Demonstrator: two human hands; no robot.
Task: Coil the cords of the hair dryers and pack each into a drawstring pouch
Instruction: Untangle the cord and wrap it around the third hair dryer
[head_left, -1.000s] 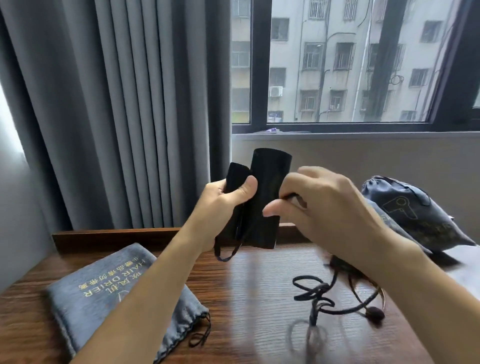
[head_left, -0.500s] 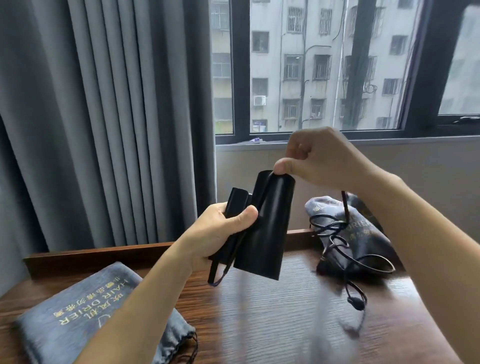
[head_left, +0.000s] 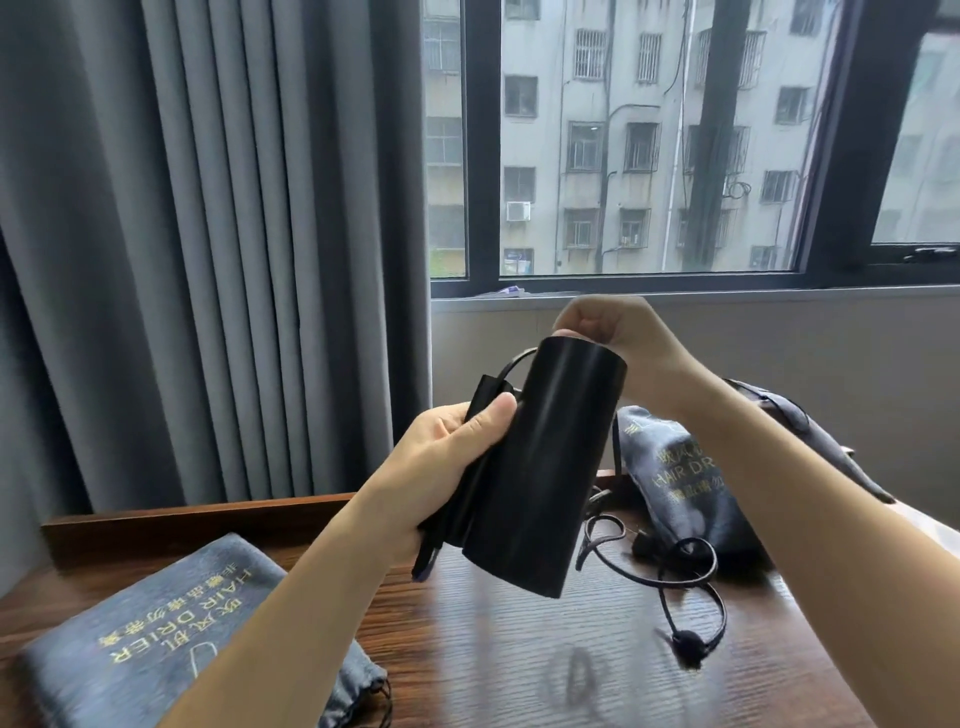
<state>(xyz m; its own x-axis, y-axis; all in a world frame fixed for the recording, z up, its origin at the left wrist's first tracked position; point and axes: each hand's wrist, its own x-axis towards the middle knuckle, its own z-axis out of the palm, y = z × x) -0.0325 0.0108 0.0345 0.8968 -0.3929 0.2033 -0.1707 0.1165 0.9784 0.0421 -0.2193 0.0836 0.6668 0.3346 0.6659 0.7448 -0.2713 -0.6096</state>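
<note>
Left hand (head_left: 457, 457) grips the folded handle of the black dryer (head_left: 540, 467), held above the worktop (head_left: 519, 665); right hand (head_left: 613, 332), fingers curled, pinches the cord (head_left: 675, 577) behind the barrel's top; a flat pouch (head_left: 156, 639) lies at left

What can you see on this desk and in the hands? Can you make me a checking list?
Surface: dark wooden desk, shiny.
Job's things: black hair dryer held up above the desk; flat grey pouch at near left; filled grey pouch at far right.
Clutter: nothing seen.
Hands: left hand grips the folded handle; right hand is curled above the barrel top, seemingly pinching the cord.
Cables: black cord hangs in loose loops to the desk, plug at its end.
Surroundings: grey curtain, window facing a building.
</note>
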